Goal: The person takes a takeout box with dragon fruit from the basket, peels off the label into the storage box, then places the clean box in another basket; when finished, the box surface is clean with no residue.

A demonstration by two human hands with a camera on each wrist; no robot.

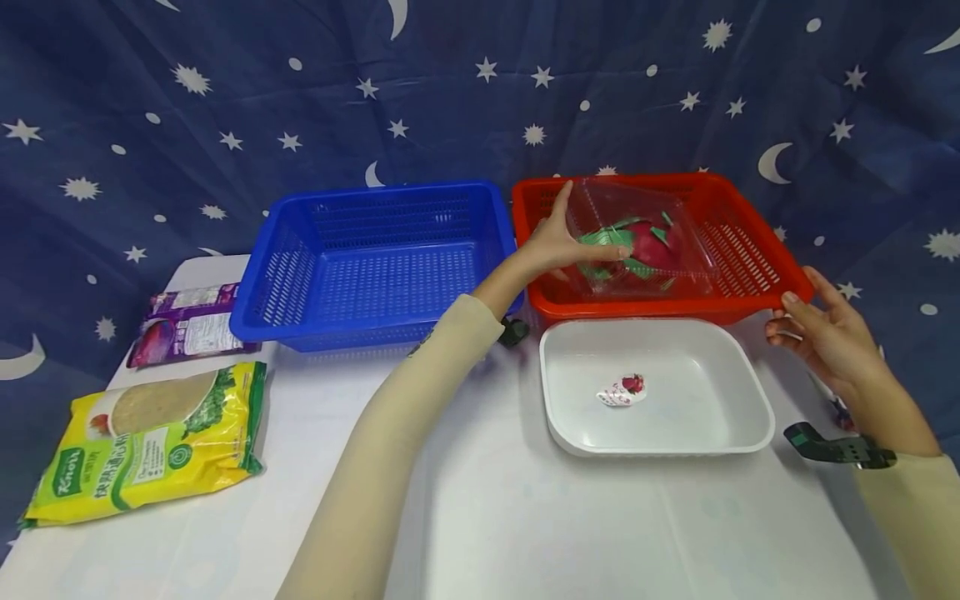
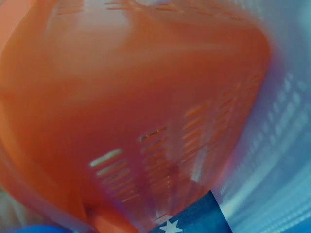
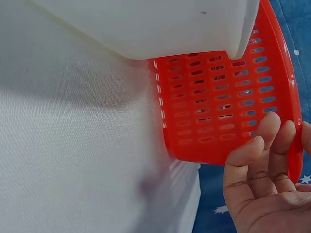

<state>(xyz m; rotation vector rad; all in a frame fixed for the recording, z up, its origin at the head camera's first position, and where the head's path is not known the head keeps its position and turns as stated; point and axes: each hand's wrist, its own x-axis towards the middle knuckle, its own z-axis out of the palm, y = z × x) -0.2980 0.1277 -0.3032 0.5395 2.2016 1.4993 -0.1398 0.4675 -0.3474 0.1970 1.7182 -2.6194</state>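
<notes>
My left hand (image 1: 558, 242) reaches into the red basket (image 1: 750, 196) and holds a clear plastic box (image 1: 690, 287), thumb and fingers spread across one side. Through the plastic shows a red and green item (image 1: 652, 243) that looks like a dragon fruit; whether it lies in the box or under it I cannot tell. In the left wrist view the basket's slotted wall (image 2: 146, 97) fills most of the picture, with blurred clear plastic (image 2: 277, 160) at the right. My right hand (image 1: 832, 333) pinches the basket's front right corner; its curled fingers (image 3: 238, 160) show beside the rim.
A white tray (image 1: 720, 375) bearing a fruit sticker (image 1: 626, 390) stands in front of the red basket. Left of it is a blue basket (image 1: 397, 275). Purple packets (image 1: 191, 325) and a yellow Knorr bag (image 1: 157, 442) lie at the left. A dark starry cloth (image 1: 450, 92) hangs behind.
</notes>
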